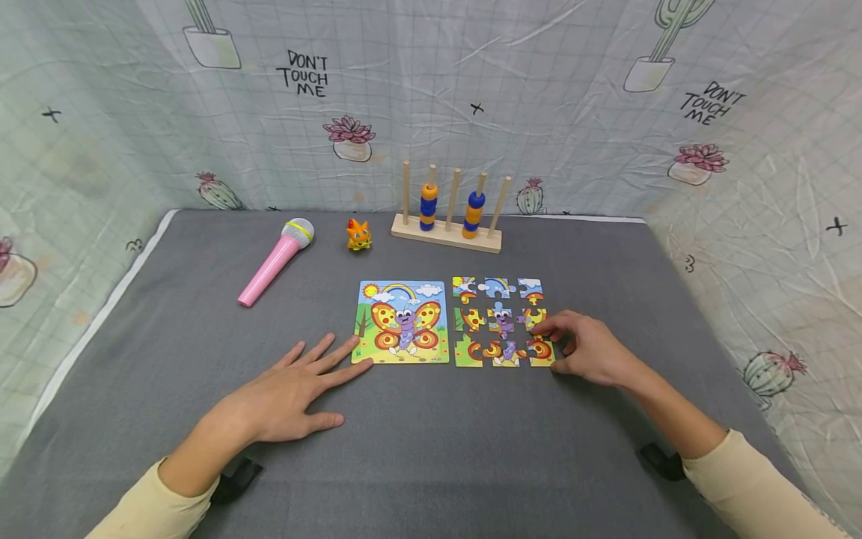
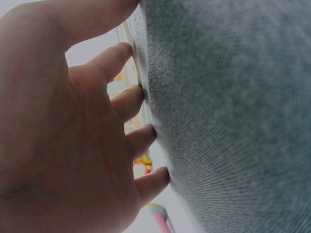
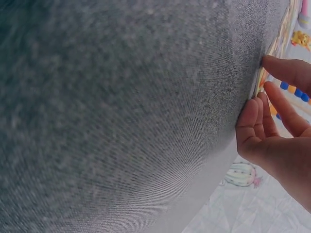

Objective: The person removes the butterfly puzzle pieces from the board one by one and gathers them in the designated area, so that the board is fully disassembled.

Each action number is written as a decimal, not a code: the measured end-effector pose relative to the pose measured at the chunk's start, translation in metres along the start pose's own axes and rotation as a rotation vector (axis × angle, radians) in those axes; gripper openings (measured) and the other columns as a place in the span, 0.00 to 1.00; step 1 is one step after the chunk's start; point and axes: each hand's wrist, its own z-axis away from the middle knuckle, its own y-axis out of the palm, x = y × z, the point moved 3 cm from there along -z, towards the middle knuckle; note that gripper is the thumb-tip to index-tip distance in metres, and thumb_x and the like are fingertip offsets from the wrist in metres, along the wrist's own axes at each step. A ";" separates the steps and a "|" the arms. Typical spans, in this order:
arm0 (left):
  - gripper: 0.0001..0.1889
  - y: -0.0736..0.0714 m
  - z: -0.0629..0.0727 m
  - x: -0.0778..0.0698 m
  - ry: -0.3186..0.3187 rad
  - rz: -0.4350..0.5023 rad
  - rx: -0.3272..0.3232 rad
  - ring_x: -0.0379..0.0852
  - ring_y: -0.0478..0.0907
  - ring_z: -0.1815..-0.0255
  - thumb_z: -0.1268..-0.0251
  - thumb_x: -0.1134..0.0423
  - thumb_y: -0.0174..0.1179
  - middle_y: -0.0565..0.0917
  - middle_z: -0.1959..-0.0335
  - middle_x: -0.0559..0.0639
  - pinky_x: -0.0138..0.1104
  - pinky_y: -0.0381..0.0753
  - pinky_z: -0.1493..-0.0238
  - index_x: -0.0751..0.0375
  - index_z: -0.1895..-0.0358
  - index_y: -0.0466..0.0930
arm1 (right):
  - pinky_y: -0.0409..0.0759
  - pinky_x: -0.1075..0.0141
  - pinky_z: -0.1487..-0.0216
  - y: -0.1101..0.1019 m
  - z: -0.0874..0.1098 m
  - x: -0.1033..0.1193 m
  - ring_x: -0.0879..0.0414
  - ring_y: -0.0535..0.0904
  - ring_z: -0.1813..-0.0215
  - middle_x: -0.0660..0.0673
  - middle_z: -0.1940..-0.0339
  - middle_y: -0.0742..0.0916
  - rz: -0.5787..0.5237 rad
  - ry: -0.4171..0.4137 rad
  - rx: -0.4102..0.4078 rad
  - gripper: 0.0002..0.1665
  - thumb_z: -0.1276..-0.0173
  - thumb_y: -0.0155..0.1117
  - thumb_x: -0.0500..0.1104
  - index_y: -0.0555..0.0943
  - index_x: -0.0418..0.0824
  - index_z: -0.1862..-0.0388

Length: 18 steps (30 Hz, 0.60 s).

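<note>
My left hand (image 1: 289, 393) lies spread on the grey cloth, its fingertips at the lower left edge of a square butterfly picture board (image 1: 404, 323). To the board's right, several jigsaw pieces (image 1: 501, 322) are laid out in rows, slightly apart, showing the same butterfly. At their lower right corner, my right hand (image 1: 589, 349) pinches the corner puzzle piece (image 1: 541, 352) between thumb and index finger. The right wrist view shows that hand's other fingers (image 3: 249, 116) curled against the cloth. In the left wrist view the left fingers (image 2: 141, 141) are straight.
A pink toy microphone (image 1: 272, 266) lies at the back left, beside a small orange toy figure (image 1: 359, 236). Behind the pieces stands a wooden peg rack (image 1: 444, 233) with orange and blue beads. A printed curtain (image 1: 431, 97) surrounds the grey table (image 1: 431, 457).
</note>
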 end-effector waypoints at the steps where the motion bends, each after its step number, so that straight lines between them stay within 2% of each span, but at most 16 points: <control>1: 0.41 0.000 0.000 0.000 0.000 0.000 -0.002 0.67 0.49 0.14 0.29 0.39 0.63 0.50 0.12 0.48 0.71 0.52 0.23 0.32 0.17 0.55 | 0.82 0.68 0.60 0.000 0.000 0.000 0.51 0.79 0.51 0.44 0.48 0.85 -0.001 -0.002 -0.001 0.31 0.49 0.80 0.29 0.87 0.41 0.43; 7: 0.41 0.002 0.002 0.000 -0.004 -0.001 -0.003 0.68 0.49 0.15 0.29 0.39 0.63 0.50 0.12 0.48 0.71 0.52 0.23 0.32 0.17 0.56 | 0.84 0.67 0.59 0.002 -0.001 -0.002 0.50 0.79 0.51 0.43 0.49 0.85 -0.013 -0.007 -0.007 0.31 0.50 0.81 0.29 0.86 0.41 0.44; 11: 0.41 0.003 0.003 -0.001 -0.009 -0.005 -0.005 0.68 0.49 0.15 0.29 0.40 0.64 0.50 0.12 0.48 0.71 0.53 0.23 0.32 0.17 0.56 | 0.85 0.67 0.59 0.002 0.001 -0.002 0.49 0.80 0.50 0.42 0.46 0.84 0.003 0.004 -0.008 0.32 0.50 0.82 0.31 0.86 0.42 0.43; 15: 0.42 0.004 0.002 -0.003 -0.004 -0.012 -0.014 0.68 0.50 0.15 0.30 0.41 0.65 0.50 0.13 0.49 0.71 0.54 0.24 0.33 0.17 0.56 | 0.84 0.64 0.59 0.000 0.004 0.002 0.48 0.81 0.51 0.42 0.46 0.85 0.054 -0.023 -0.053 0.31 0.50 0.82 0.32 0.86 0.42 0.44; 18: 0.41 0.004 0.001 -0.005 -0.009 -0.016 -0.025 0.67 0.51 0.15 0.29 0.41 0.64 0.52 0.13 0.49 0.71 0.54 0.24 0.34 0.17 0.57 | 0.86 0.59 0.57 -0.001 0.005 0.008 0.47 0.82 0.50 0.41 0.46 0.85 0.089 -0.052 -0.087 0.28 0.45 0.81 0.34 0.86 0.40 0.43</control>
